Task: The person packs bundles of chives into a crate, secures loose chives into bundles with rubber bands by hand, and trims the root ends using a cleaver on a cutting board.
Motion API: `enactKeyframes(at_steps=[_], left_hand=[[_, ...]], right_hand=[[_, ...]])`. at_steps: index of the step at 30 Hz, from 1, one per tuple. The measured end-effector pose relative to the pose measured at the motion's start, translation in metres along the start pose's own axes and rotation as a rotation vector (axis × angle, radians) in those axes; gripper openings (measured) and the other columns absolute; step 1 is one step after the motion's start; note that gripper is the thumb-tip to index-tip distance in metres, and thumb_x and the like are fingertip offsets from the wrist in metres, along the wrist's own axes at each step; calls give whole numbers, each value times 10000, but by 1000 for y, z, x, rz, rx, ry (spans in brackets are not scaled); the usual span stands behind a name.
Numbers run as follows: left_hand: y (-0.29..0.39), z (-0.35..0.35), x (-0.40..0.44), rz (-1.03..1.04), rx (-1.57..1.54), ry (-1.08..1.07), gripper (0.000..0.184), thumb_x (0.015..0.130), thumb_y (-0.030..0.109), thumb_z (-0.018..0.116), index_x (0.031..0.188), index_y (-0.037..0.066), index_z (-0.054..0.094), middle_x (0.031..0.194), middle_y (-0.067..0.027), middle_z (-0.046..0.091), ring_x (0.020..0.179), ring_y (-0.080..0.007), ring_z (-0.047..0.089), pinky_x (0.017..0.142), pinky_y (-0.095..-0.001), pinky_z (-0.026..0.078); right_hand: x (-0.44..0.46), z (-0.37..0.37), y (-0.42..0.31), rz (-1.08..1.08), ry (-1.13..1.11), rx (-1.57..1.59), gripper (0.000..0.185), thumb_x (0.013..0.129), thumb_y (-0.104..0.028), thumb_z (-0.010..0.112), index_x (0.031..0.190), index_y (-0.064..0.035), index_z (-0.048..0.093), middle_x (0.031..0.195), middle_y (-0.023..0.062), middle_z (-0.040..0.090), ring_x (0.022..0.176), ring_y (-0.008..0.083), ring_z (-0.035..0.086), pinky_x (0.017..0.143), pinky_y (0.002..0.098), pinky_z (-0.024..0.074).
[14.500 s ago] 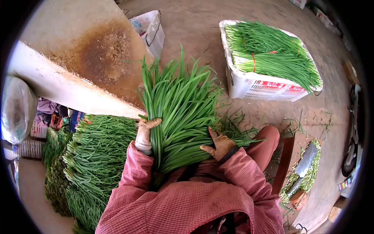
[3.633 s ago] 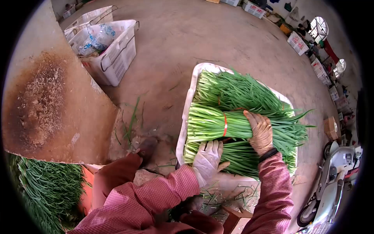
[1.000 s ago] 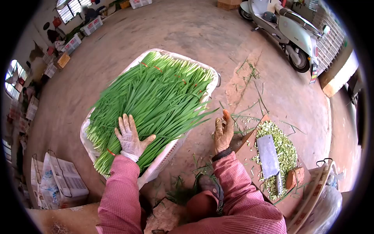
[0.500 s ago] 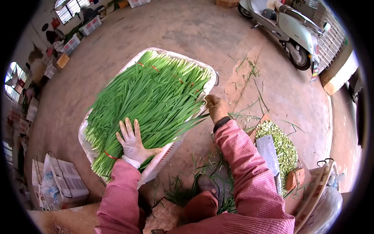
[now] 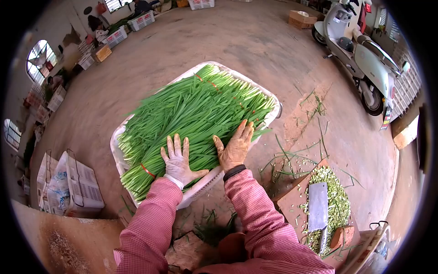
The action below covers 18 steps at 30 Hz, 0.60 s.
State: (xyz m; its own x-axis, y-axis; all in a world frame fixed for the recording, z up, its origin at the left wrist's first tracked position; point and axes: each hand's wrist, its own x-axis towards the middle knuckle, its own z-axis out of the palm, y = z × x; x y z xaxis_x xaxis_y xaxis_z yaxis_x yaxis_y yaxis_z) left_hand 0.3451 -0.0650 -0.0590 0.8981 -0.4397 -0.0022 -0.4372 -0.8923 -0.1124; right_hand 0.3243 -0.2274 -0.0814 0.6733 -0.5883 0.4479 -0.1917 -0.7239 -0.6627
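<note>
A white crate (image 5: 209, 179) on the floor in front of me is heaped with bundles of long green leafy stalks (image 5: 182, 109), tied with red bands. My left hand (image 5: 178, 162), in a pale glove, lies spread on the stalks at the near side, beside a red band (image 5: 147, 171). Its thumb reaches toward the crate's near rim. Flat on the leaves to its right rests my right hand (image 5: 234, 148), in a brownish glove, with thumb and fingers apart. Neither hand grips a bundle.
A cleaver (image 5: 317, 206) lies on a board (image 5: 292, 206) with chopped stalk pieces and a reddish block (image 5: 342, 237) at the right. White crates (image 5: 84, 185) stand at the left, a scooter (image 5: 365, 59) at the upper right. People sit by crates at the far upper left.
My right hand has moved from beside the crate's right edge onto the leaves and opened. My left hand stays on the stalks. The view has shifted, so the crate appears further right.
</note>
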Motion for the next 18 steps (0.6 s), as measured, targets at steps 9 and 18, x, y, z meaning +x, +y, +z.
enactKeyframes(at_steps=[9,18], left_hand=[[0,1,3,-11,-15,-18,1201,542,784,515,1388,33,112,1427,-235,22,1314,-412,-39,988,-614,33],[-4,-5,3,-8,-126,-58,1160,564,766,525,1391,56,128,1425,-230,54,1315,-416,-23,996,-609,22]], right_hand=[[41,32,-21,248,-608,-455,905,789,-633,415,1395,-52,77,1447,187,39,1302,447,48,1042,526,104],[48,38,-78,-627,-164,-279,479,881,-336,422,1318,-148,360,1388,69,301,1280,326,232,1038,482,156]])
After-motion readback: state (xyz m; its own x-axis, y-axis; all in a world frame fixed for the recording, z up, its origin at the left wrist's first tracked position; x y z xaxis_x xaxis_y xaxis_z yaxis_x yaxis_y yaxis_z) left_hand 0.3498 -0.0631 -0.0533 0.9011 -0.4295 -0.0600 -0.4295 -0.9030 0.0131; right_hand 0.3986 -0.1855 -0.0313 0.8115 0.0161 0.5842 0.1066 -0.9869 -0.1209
